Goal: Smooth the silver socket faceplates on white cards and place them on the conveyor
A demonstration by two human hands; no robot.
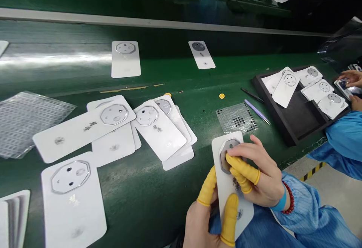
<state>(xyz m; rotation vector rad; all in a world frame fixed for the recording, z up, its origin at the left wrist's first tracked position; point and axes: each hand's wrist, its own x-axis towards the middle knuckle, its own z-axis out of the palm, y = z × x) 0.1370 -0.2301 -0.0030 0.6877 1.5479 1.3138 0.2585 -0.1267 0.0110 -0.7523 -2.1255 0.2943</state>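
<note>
My left hand [198, 227], with yellow finger cots, grips the lower part of a white rectangular card [224, 191] from underneath and at its edge. An octagonal metal-rimmed ring [225, 157] sits near the top of this card, partly hidden by my right hand [254, 174]. Two cotted fingers of that hand press on the ring. Just left of my hands lies a loose pile of similar white cards [161, 135], each with its own octagonal ring.
Green workbench [135, 182] runs across the view, with more ringed cards [70, 206] at the left. Nearby lie a bubble-textured sheet with black dots [236, 118], tweezers [257, 111] and a black foam tray of cards [285, 127]. A co-worker's hands [350, 78] work at the right.
</note>
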